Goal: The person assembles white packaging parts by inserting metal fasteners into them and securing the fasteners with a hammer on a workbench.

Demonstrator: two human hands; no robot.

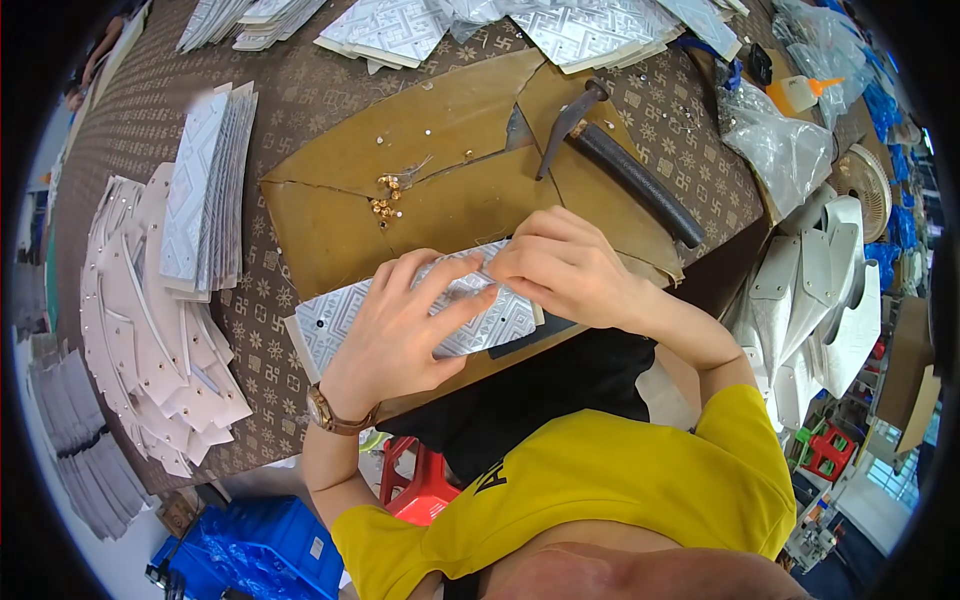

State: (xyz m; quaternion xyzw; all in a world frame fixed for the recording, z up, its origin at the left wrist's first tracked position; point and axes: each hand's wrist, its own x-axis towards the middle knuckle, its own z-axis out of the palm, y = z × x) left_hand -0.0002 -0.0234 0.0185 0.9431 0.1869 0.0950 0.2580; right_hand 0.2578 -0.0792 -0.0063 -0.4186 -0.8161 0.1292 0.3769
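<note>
A silver-grey patterned panel point(335, 318) with small dark holes lies at the near edge of a brown mat. My left hand point(400, 325), with a watch on the wrist, rests over the panel with its fingers spread and curved across it. At the panel's far edge, my right hand point(565, 268) is closed in a pinch, its fingertips beside my left fingers. What it pinches is too small or hidden to make out. Small gold-coloured metal pieces point(384, 207) lie on the mat beyond the panel. To the right is a hammer point(635, 180) with a dark handle.
Stacked patterned panels point(205, 190) and pale pieces with metal studs point(140, 310) lie at left. More panels point(590, 30) line the far side. A clear plastic bag point(775, 145) and an orange-tipped bottle point(800, 93) are at right. White pieces point(810, 300) hang beyond the table edge.
</note>
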